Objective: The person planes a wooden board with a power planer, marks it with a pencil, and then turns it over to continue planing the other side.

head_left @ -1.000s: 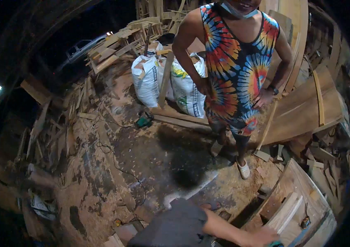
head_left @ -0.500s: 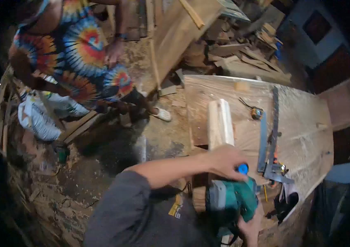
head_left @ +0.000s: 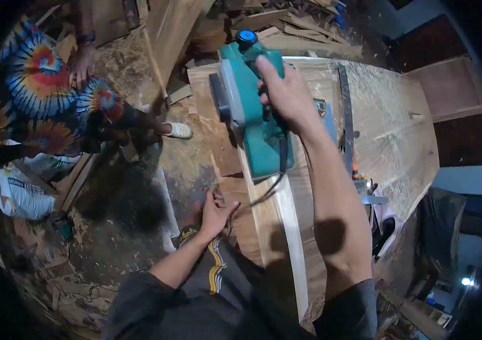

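A broad wooden workbench (head_left: 399, 130) fills the right half of the view, its pale top dusted all over with fine sawdust and running away toward a dark wall with reddish-brown panels. Along the near edge of the bench lies a long, narrow plank (head_left: 286, 226), light-coloured and set lengthwise, and on its far end sits a teal electric planer (head_left: 249, 107) with a blue knob at its front. The right hand (head_left: 286, 93) is wrapped tight around the planer's top handle, arm stretched out over the plank; a black cord trails from the tool's rear down across the wood. The left hand (head_left: 215, 212) hangs lower, beside the bench edge and above the person's thigh, fingers spread loosely and gripping nothing. To the right of the planer a long metal square (head_left: 346, 119) lies flat on the bench, with smaller tools near its lower end that are too blurred to tell. The floor (head_left: 139, 226) to the left is bare earth littered with shavings and offcuts. Another person in a tie-dye garment (head_left: 43, 96) stands there, one hand at the hip, a white shoe (head_left: 178, 131) showing. White sacks (head_left: 20, 195) rest at the far left, and stacked boards (head_left: 286, 28) crowd the top of the scene.
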Demonstrator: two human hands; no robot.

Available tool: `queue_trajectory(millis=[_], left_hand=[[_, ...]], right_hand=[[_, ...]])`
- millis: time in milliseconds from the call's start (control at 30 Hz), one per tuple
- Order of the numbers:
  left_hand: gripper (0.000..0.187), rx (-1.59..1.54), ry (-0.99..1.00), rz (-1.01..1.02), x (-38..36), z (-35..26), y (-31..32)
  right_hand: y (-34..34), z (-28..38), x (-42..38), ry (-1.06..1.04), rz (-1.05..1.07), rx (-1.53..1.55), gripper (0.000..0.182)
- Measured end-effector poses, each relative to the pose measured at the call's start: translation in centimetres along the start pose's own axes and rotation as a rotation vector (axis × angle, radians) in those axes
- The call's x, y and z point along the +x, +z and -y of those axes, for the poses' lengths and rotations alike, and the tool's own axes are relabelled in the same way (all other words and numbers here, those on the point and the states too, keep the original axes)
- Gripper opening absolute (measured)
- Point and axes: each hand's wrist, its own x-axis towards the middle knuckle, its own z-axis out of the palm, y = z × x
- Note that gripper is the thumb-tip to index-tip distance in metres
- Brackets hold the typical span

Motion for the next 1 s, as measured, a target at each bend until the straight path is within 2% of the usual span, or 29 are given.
queue_trajectory(millis=[33,100,167,233,267,300,333,367,400,433,533,633,700,733,767,800,867,900,933,1000], left_hand=[[0.069,0.018,0.022,0.021,0.5,1.0,0.0],[0.076,-0.013,-0.017,0.1,1.3,2.5,-0.2],[0.086,-0.02,-0.007,0.161,1.7,3.1,-0.3],[0.1,-0.008,0.056,0.21,1.9,3.0,-0.2],[0.104,0.031,0.044,0.207,2.2,4.5,0.4],[0.109,0.069,0.034,0.204,2.6,7.2,1.3],[0.117,0.057,0.036,0.19,2.6,7.8,1.9],[0.124,0.045,0.039,0.177,2.5,8.4,2.5],[0.124,0.033,0.043,0.165,2.2,7.0,2.6],[0.124,0.023,0.047,0.152,1.6,4.8,2.3],[0.115,0.014,0.049,0.197,1.8,4.7,2.6],[0.112,0.023,-0.001,0.23,1.8,6.2,2.9],[0.114,0.007,0.025,0.233,1.4,7.2,4.1],[0.116,0.002,0.038,0.234,1.7,7.7,4.5],[0.117,-0.013,0.046,0.238,1.8,8.0,4.9],[0.118,-0.017,0.043,0.251,2.0,8.3,5.4],[0.121,-0.024,0.026,0.238,1.8,9.0,5.7],[0.119,-0.016,0.177,0.088,1.7,8.7,5.8],[0.121,-0.005,0.049,0.176,1.1,7.1,4.5],[0.12,0.023,0.2,0.092,3.2,10.7,6.0]], right_hand=[[-0.2,-0.1,-0.3,0.058,0.006,0.06,0.052],[-0.4,-0.3,-2.2,0.113,0.024,0.106,0.049],[-1.4,-0.8,-7.7,0.11,0.044,0.078,0.045],[-2.7,-0.7,-14.5,0.238,0.055,0.103,0.038],[-3.5,-0.5,-17.9,0.231,0.057,0.176,0.033],[-4.9,-2.9,-21.9,0.251,0.122,0.09,0.035],[-4.5,-1.7,-25.6,0.468,-0.021,0.2,0.039],[-5.5,-2.9,-28.9,0.423,0.032,0.14,0.04],[-6.6,-4.2,-32.2,0.374,0.08,0.08,0.04],[-6.5,-4.3,-32.4,0.357,0.073,0.11,0.041],[-6.0,-3.7,-31.2,0.394,0.057,0.186,0.041],[-5.9,-6.2,-25.4,0.208,0.02,-0.416,0.037],[-3.7,-1.2,-17.7,0.388,-0.043,-0.013,0.036],[-3.3,-2.4,-13.8,0.26,-0.027,0.007,0.045],[-3.2,-5.2,-9.6,0.11,-0.031,-0.164,0.05],[-1.9,-3.0,-6.1,0.173,-0.073,-0.018,0.05],[-0.3,-2.1,-1.8,0.125,-0.078,0.162,0.048],[-0.2,-2.4,-0.7,0.177,-0.025,0.236,0.048],[0.1,-1.7,-1.4,0.188,-0.044,0.199,0.047],[-1.2,-3.1,-3.6,0.208,-0.001,0.215,0.043]])
